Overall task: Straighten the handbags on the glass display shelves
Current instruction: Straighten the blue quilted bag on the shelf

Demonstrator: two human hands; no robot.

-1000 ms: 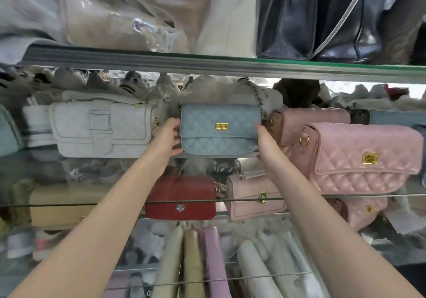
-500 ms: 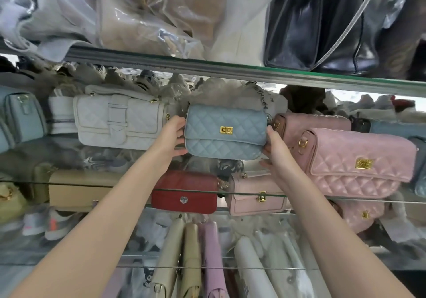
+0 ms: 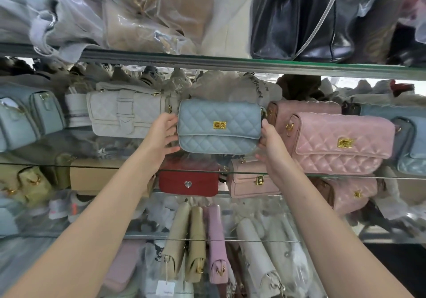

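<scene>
Head view, single item in hand: small pale-blue quilted flap handbag in soft leather-look material [image 3: 219,127], gold turn-lock clasp [image 3: 219,125] at the centre of the flap. Location: middle glass display shelf [image 3: 92,165], front row, between a pale-grey quilted bag with strap front [image 3: 124,113] on its left and a larger pink quilted bag [image 3: 341,143] on its right; close to both, contact not discernible. Attitude: upright, face forward, very slightly tilted. Left hand [image 3: 161,134]: fingers curled onto the bag's left end, thumb at the lower corner. Right hand [image 3: 272,145]: palm against the right end, fingers passing behind it and largely hidden. Handling, judged: light, padded and yielding, likely to dent rather than slip; the clasp and glossy face are better left untouched. Best hold: both short ends, as taken here, low enough to square the base on the glass. A red bag [image 3: 189,183] sits on the shelf beneath.
</scene>
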